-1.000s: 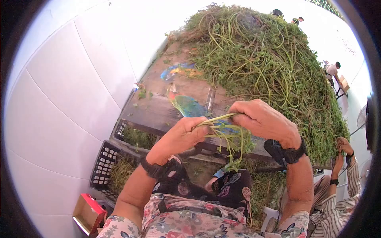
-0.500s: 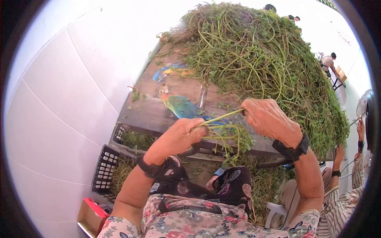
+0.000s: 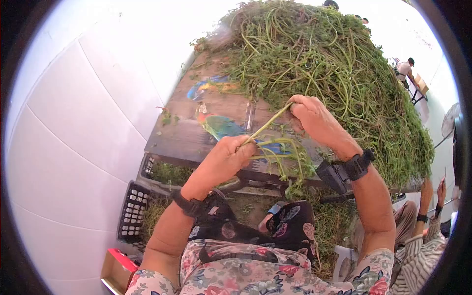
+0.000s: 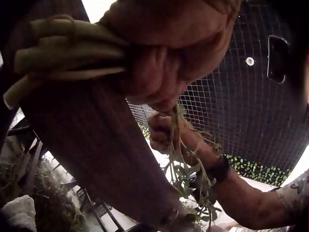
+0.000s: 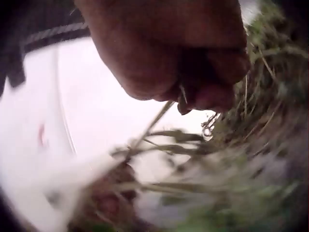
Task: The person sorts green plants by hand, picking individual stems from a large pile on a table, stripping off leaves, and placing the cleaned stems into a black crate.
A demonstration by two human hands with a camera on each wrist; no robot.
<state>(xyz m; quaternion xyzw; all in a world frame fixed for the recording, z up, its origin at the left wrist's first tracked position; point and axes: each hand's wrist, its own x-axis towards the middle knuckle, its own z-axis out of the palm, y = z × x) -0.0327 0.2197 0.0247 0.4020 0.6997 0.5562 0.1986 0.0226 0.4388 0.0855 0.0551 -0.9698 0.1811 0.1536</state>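
My left hand (image 3: 223, 160) grips a small bunch of green leafy stems (image 3: 290, 142) over the near edge of the table. Thick stem ends (image 4: 63, 55) stick out from that fist in the left wrist view, and leaves dangle from its other side. Up and to the right, my right hand (image 3: 317, 120) pinches the tip of a single stem (image 3: 269, 121). This stem runs taut and slanting between the two hands. The right wrist view is partly blurred, with the right hand's fingers (image 5: 212, 92) curled at the stem's end.
A large heap of leafy stems (image 3: 314, 59) covers much of the brown table (image 3: 179, 135), beside printed parrot pictures (image 3: 223, 127). Below stand a black crate (image 3: 132, 209) of greens and a red box (image 3: 115, 268). Another person's arms (image 3: 425, 201) are at the right, near a white stool (image 3: 344, 260).
My right hand has moved up and away from the left, drawing one stem out straight between them. The left hand keeps its hold on the bunch, shifting slightly left and up.
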